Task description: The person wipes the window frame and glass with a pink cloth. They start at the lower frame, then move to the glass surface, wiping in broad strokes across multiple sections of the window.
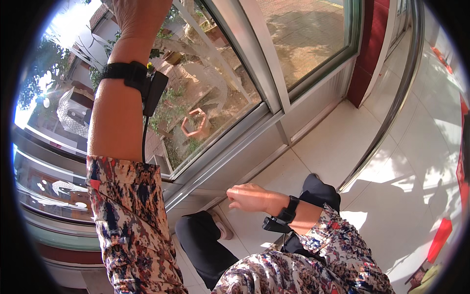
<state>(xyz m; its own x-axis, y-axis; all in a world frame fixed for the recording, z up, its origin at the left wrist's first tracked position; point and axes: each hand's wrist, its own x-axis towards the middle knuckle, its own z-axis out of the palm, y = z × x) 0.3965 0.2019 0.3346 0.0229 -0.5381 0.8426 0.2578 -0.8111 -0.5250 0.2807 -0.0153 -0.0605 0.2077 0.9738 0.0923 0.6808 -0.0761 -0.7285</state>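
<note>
My left hand is raised against the glazed window, at the top edge of the head view. Its fingers are cut off there, so what they hold or touch is hidden. Behind that arm stands a window pane with etched fish designs, set in a metal frame. My right hand hangs low in front of my body, above the tiled floor. Its fingers are curled in, and nothing shows in them. Each wrist carries a black strap with a small device, the left device and the right device.
A second glass pane lies to the right, beside a dark red tiled pillar. A curved dark metal rail or edge crosses the white tiled floor. Red items lie at far right. Outside is a hexagonal planter.
</note>
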